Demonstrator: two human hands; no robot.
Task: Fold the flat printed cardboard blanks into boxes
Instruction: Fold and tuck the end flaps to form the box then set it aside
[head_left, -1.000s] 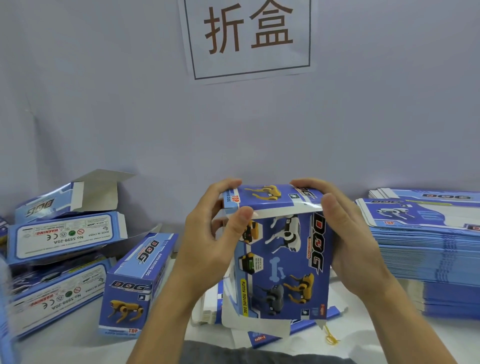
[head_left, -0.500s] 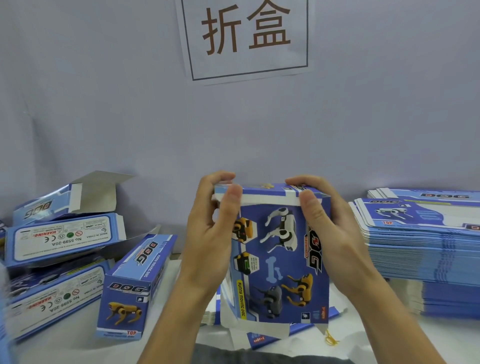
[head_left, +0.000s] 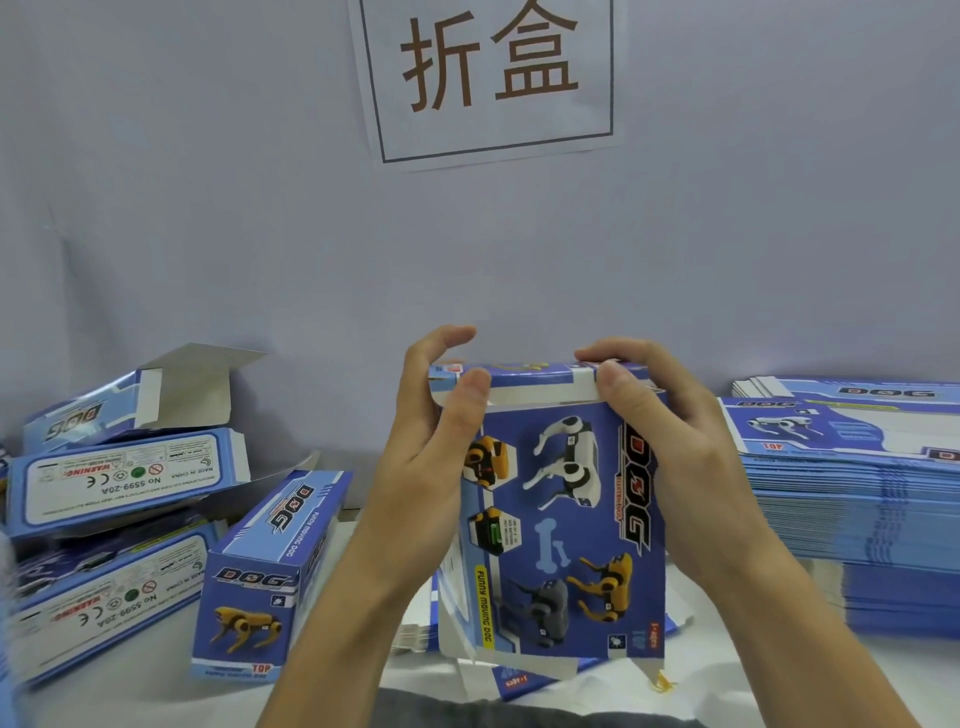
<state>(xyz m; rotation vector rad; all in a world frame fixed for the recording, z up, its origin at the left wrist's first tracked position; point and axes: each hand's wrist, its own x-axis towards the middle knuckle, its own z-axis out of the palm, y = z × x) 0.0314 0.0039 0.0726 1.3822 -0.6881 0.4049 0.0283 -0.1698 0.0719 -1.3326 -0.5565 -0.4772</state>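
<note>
Grey wall (head_left: 208, 234) w/ paper sign (head_left: 491, 78). Tall stack of flat blanks (head_left: 852, 509) at right. Folded boxes (head_left: 124, 483) piled at left, one blue box (head_left: 260, 577) standing nearer centre. Centre: half-folded DOG box (head_left: 563, 530) held upright above table. Left hand (head_left: 431, 467) & right hand (head_left: 670, 457) grip its top corners, thumbs pressing top flap, fingers curled over top edge.

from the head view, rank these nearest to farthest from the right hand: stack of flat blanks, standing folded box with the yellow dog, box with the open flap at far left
From the right hand:
1. Stack of flat blanks, just to its right.
2. Standing folded box, left of centre, beyond the left hand.
3. Open-flap box, atop the far-left pile.
</note>
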